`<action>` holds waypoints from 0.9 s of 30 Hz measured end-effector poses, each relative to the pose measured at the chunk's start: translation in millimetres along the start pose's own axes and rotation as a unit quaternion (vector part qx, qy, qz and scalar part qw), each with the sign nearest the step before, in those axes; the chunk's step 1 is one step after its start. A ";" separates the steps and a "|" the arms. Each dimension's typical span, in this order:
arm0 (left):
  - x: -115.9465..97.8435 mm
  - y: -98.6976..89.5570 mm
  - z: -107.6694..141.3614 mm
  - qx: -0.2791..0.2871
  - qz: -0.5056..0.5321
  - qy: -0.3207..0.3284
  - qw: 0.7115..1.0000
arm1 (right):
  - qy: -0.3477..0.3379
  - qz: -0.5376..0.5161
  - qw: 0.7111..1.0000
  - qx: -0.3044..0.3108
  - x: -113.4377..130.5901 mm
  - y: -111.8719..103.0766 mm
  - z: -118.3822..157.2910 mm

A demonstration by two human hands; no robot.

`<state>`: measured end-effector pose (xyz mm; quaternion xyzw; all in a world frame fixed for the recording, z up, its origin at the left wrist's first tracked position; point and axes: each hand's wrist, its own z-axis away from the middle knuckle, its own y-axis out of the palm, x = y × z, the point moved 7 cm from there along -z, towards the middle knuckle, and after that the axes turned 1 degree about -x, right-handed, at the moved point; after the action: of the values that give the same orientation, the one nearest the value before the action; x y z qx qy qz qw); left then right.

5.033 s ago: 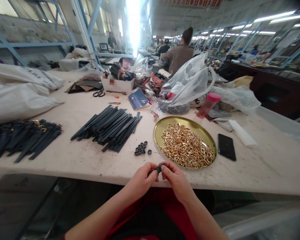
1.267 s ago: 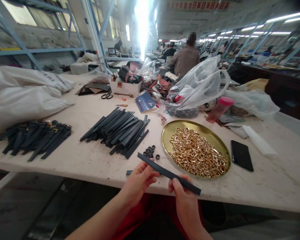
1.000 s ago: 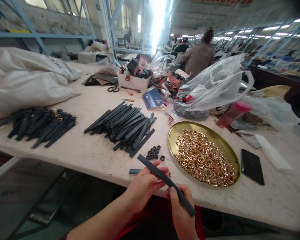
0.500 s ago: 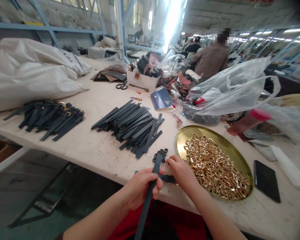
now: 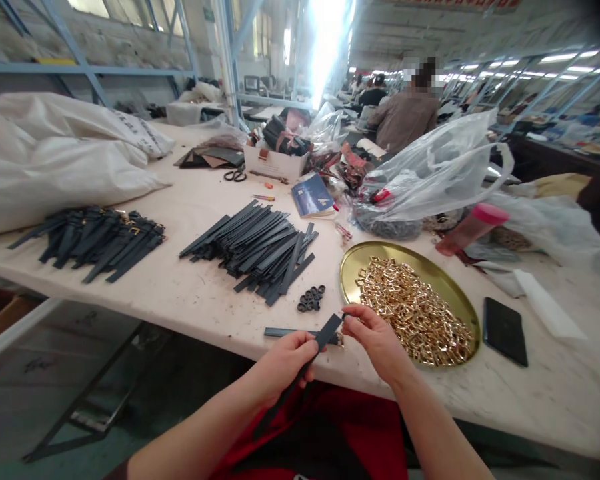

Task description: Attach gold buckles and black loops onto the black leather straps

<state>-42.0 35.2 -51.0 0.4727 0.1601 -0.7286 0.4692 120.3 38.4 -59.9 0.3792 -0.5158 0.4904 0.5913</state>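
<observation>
My left hand grips a dark strap near its upper end; the rest hangs down toward my lap. Close to that end, my right hand pinches a small black loop, partly hidden by the fingers. Behind the hands, several black loops lie in a small cluster. Another dark strap lies along the table edge, with a bit of gold metal at its right end. A heap of loose dark straps is farther back.
Right of my hands, a gold oval tray holds gold buckles. Beyond it lies a phone. Straps with buckles are piled at left, by a white sack. A notebook, scissors and plastic bag are behind.
My right hand has moved from beside the loop cluster to the strap's end, a loop now at its fingertips. My left hand has tilted the strap to the right. The view has shifted slightly.
</observation>
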 end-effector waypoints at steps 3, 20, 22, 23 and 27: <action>0.8 10.1 2.3 0.001 -0.046 -0.009 0.999 | 0.058 -0.168 0.984 -0.022 -12.6 0.6 21.4; 7.6 30.4 -35.3 0.034 -0.122 0.012 0.992 | 0.040 -0.128 0.991 -0.018 -20.8 3.4 24.2; 0.3 29.1 -36.5 0.041 -0.193 0.041 0.980 | 0.036 -0.127 0.991 -0.001 -19.2 2.7 23.1; -3.5 28.3 -38.2 0.041 -0.227 0.058 0.971 | 0.033 -0.135 0.990 0.011 -18.8 3.3 21.4; -11.4 23.0 -51.3 0.019 -0.273 0.096 0.957 | 0.032 -0.117 0.993 0.016 -21.2 3.4 8.1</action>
<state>6.1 64.3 -62.3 0.4877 0.3137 -0.7829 0.2255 115.3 27.5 -79.5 0.4303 -0.4412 0.4380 0.6545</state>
